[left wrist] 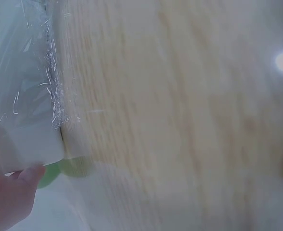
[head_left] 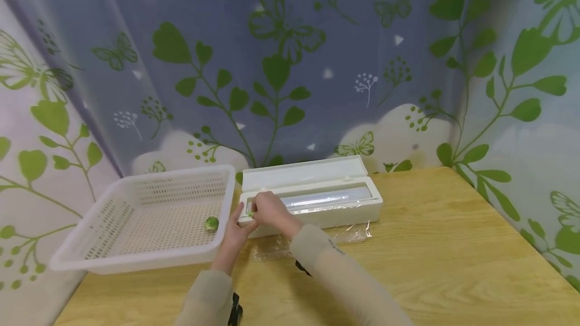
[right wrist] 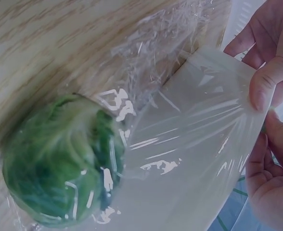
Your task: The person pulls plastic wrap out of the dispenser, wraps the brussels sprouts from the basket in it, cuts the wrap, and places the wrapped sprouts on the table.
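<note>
A long white cling film dispenser box [head_left: 317, 218] stands with its lid [head_left: 305, 172] raised, the film roll [head_left: 326, 198] showing inside. My left hand [head_left: 236, 235] grips the box's left end, thumb on the front face. At that same end, my right hand [head_left: 272, 210] pinches a small green slider [head_left: 250, 214] at the front top edge; the fingers cover most of it. Clear cling film [right wrist: 156, 154] hangs down the front of the box onto the table. Under the film lies a green Brussels sprout [right wrist: 59, 163], hidden by the right arm in the head view.
A white perforated basket [head_left: 145, 260] stands left of the box, close to my left hand, with another Brussels sprout [head_left: 211, 224] in it. All rests on a wooden table [head_left: 435, 245]. A patterned curtain [head_left: 290, 64] hangs right behind the box and basket.
</note>
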`<state>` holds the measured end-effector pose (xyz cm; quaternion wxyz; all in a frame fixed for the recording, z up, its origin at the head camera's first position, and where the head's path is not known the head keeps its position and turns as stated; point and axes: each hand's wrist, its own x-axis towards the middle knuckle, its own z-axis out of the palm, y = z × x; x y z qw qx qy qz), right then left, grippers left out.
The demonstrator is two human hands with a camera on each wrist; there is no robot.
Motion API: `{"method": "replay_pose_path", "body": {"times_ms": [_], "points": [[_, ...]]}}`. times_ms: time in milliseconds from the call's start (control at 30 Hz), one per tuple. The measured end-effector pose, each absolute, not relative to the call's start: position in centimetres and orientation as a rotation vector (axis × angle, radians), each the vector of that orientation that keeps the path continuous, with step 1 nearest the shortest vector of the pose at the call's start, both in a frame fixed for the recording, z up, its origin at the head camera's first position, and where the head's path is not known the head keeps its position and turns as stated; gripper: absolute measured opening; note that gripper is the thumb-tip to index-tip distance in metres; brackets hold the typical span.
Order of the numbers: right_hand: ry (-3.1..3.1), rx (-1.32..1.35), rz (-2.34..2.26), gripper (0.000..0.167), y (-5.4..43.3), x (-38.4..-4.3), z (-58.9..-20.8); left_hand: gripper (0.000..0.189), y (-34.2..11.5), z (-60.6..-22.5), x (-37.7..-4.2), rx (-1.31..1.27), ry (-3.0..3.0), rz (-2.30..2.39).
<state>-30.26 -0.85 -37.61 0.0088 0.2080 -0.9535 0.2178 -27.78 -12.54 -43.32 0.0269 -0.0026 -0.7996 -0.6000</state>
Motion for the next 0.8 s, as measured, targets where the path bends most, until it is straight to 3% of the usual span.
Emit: {"method": "replay_pose_path", "body": {"times_ms": [800], "points": [[-2.985, 0.632, 0.613, 0.008, -0.15, -29.99, -37.48, 0.073, -12.28, -43.42, -27.78, -0.014, -2.409, -1.919]]}}
